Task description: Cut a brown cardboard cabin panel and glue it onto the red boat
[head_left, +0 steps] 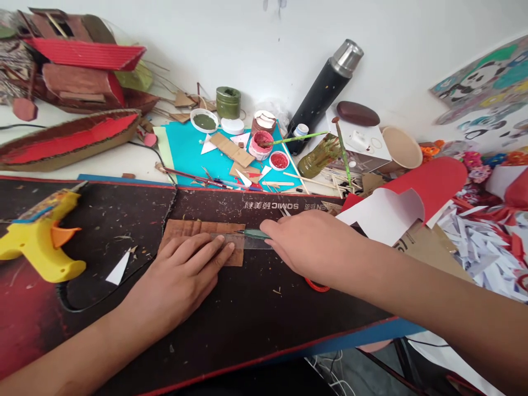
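Note:
A clear ruler lies across a piece of brown cardboard on the dark mat. My left hand rests flat over both, its outstretched fingertips pressing the ruler against the cardboard. From the right, my right hand is closed around a green craft knife. The knife's tip meets the cardboard beside the ruler's far edge. Most of the knife's handle is hidden in the fist. Under my right wrist a pair of scissors shows its orange-red handle, partly covered.
A yellow glue gun with a black cord sits at left, near a white paper scrap. Behind the mat are paint pots, a black thermos and model boats. Rolled red paper and paper strips lie right.

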`<state>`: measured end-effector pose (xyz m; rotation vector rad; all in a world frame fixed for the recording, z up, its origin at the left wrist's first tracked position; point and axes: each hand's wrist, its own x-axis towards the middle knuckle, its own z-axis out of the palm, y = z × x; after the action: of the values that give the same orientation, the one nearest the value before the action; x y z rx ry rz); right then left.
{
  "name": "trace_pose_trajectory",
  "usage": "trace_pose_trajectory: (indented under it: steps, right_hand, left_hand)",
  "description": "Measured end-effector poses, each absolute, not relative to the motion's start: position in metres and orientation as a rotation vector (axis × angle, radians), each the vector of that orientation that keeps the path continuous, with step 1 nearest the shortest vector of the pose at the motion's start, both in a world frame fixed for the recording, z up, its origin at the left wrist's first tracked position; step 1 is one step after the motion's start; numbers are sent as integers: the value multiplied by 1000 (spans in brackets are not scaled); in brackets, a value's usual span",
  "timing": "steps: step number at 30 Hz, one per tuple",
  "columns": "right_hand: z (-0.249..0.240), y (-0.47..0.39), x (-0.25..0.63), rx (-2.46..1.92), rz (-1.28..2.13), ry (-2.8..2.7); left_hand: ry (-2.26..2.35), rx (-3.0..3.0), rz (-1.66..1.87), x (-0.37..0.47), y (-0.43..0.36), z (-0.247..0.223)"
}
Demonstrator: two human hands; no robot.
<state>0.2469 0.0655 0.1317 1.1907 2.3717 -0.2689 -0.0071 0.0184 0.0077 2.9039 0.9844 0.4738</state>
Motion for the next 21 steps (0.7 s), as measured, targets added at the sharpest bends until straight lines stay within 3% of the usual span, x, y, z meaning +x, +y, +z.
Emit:
trace_pose_trajectory:
  steps: [21]
  right_hand:
    - [120,69,243,1171,-366,2351]
  left_hand:
    - [959,2908,474,-8,18,7]
